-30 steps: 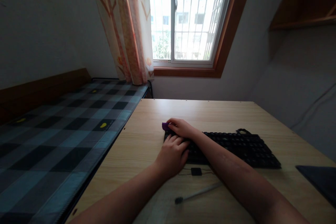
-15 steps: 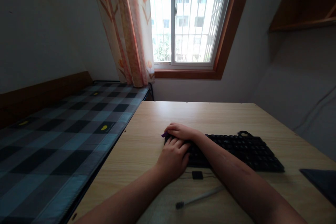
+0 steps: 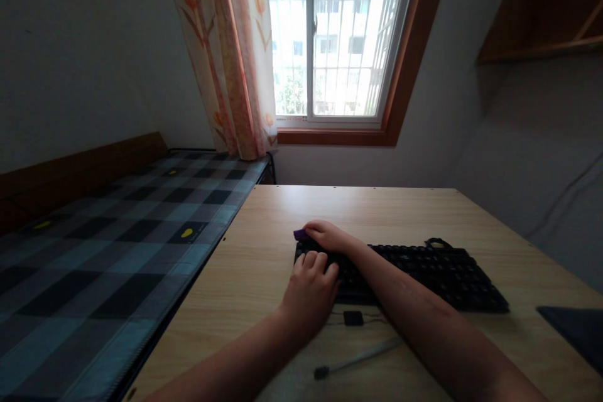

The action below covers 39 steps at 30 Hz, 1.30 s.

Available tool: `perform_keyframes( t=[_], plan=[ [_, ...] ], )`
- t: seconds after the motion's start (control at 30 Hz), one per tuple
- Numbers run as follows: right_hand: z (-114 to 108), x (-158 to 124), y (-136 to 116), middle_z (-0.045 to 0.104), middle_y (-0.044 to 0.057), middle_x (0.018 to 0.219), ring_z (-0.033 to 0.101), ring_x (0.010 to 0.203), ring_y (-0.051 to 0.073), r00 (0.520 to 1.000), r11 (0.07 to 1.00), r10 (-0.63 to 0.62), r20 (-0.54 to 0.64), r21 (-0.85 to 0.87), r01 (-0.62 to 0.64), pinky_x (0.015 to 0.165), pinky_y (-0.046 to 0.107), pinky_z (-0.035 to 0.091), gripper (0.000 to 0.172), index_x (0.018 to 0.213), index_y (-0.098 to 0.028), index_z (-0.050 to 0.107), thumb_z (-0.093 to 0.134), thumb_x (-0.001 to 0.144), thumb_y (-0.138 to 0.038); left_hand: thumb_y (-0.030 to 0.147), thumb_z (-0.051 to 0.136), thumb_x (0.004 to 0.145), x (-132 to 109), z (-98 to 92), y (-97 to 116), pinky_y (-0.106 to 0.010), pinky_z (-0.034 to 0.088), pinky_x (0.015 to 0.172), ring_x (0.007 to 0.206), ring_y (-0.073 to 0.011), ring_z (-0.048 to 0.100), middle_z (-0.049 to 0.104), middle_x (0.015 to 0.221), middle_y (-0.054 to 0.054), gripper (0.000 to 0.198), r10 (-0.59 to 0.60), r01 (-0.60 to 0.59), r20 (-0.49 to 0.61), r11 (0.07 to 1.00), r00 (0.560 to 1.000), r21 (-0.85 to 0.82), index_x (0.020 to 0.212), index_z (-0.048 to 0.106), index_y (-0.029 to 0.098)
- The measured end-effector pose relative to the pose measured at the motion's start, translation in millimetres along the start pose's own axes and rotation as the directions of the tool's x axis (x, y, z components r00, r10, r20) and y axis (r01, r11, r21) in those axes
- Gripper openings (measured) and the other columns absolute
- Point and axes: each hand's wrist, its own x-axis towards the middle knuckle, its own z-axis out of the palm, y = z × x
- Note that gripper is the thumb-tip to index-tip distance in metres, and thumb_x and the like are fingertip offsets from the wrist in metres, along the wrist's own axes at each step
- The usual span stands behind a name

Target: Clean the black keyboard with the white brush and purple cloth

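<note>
A black keyboard [image 3: 424, 273] lies on the wooden table under both my hands. My right hand [image 3: 327, 235] reaches across to its far left corner, fingers closed on a small purple piece [image 3: 300, 235] that looks like cloth. Just nearer, my left hand [image 3: 311, 292] rests on the keyboard's left end with bent fingers, the thumb side by the front edge. The keys beneath both hands are hidden. In front of the keyboard lies a toothbrush [image 3: 358, 358] with dark bristles, its far end hidden by my right forearm.
A small black square [image 3: 353, 318] with thin cords on both sides sits before the keyboard on the table [image 3: 249, 289]. A dark flat object [image 3: 572, 330] lies at the right edge. Left of the table is a checked mattress [image 3: 155, 251]; a curtained window [image 3: 343, 50] stands behind.
My left hand has drawn slightly nearer and its fingers are more bent, off my right hand. More of the purple piece shows. The view has tilted up a little.
</note>
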Motion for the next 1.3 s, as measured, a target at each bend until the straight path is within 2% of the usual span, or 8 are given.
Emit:
perform_keyframes(
  t=[0.2, 0.5, 0.63, 0.87, 0.97, 1.13, 1.3],
  plan=[
    [-4, -4, -7, 0.073, 0.005, 0.086, 0.061, 0.080, 0.016, 0.999, 0.999, 0.023, -0.038, 0.031, -0.022, 0.072, 0.026, 0.043, 0.029, 0.085, -0.015, 0.075, 0.055, 0.094, -0.034, 0.031, 0.058, 0.092, 0, -4.8, 3, -0.052, 0.048, 0.090, 0.094, -0.0330, 0.058, 0.066, 0.095, -0.013, 0.015, -0.100, 0.096, 0.089, 0.994, 0.991, 0.052, 0.089, 0.063, 0.017],
    [-5, -6, -7, 0.074, 0.004, 0.083, 0.062, 0.076, 0.017, 0.998, 0.998, 0.066, -0.020, -0.023, -0.067, 0.067, 0.025, 0.042, 0.018, 0.082, -0.016, 0.079, 0.062, 0.078, -0.020, 0.033, 0.053, 0.095, 1, -7.1, 0, -0.053, 0.047, 0.094, 0.089, -0.0313, 0.066, 0.071, 0.091, -0.013, 0.022, -0.087, 0.086, 0.123, 0.996, 0.989, 0.014, 0.087, 0.066, 0.017],
    [-7, -9, -9, 0.072, 0.003, 0.082, 0.061, 0.077, 0.016, 0.998, 0.998, 0.057, -0.026, -0.028, -0.058, 0.069, 0.025, 0.043, 0.015, 0.080, -0.017, 0.078, 0.063, 0.076, -0.019, 0.034, 0.051, 0.096, 2, -7.9, -1, -0.054, 0.046, 0.097, 0.085, -0.0299, 0.068, 0.072, 0.090, -0.013, 0.025, -0.080, 0.080, 0.145, 0.997, 0.986, 0.008, 0.087, 0.066, 0.016],
    [-9, -13, -14, 0.070, 0.004, 0.089, 0.063, 0.081, 0.015, 0.998, 0.996, -0.036, 0.052, 0.080, 0.032, 0.077, 0.025, 0.047, 0.015, 0.081, -0.017, 0.079, 0.065, 0.075, -0.018, 0.034, 0.049, 0.097, 2, -8.3, -1, -0.055, 0.045, 0.100, 0.083, -0.0300, 0.070, 0.074, 0.087, -0.015, 0.028, -0.067, 0.065, 0.152, 0.998, 0.986, 0.017, 0.088, 0.067, 0.015],
    [-9, -11, -12, 0.070, 0.004, 0.089, 0.063, 0.082, 0.015, 0.997, 0.995, -0.036, 0.075, 0.090, 0.029, 0.077, 0.024, 0.048, 0.016, 0.082, -0.016, 0.080, 0.065, 0.076, -0.018, 0.035, 0.049, 0.097, 2, -8.8, 0, -0.056, 0.045, 0.100, 0.084, -0.0302, 0.070, 0.074, 0.088, -0.015, 0.028, -0.068, 0.065, 0.160, 0.998, 0.985, 0.024, 0.090, 0.067, 0.015],
    [-8, -10, -10, 0.071, 0.004, 0.086, 0.062, 0.080, 0.016, 0.999, 0.999, 0.048, 0.002, 0.008, -0.048, 0.075, 0.025, 0.046, 0.015, 0.081, -0.016, 0.080, 0.065, 0.077, -0.019, 0.035, 0.050, 0.097, 1, -9.5, 0, -0.055, 0.046, 0.099, 0.082, -0.0289, 0.070, 0.074, 0.087, -0.014, 0.027, -0.067, 0.065, 0.155, 0.998, 0.986, 0.023, 0.088, 0.067, 0.016],
    [-6, -10, -10, 0.072, 0.004, 0.086, 0.062, 0.081, 0.016, 0.998, 0.999, 0.041, -0.037, -0.005, -0.041, 0.075, 0.026, 0.046, 0.015, 0.081, -0.017, 0.080, 0.066, 0.077, -0.020, 0.034, 0.050, 0.096, 1, -9.8, 0, -0.055, 0.046, 0.099, 0.083, -0.0294, 0.070, 0.074, 0.087, -0.014, 0.026, -0.066, 0.063, 0.158, 0.998, 0.985, 0.021, 0.087, 0.066, 0.016]
  ],
)
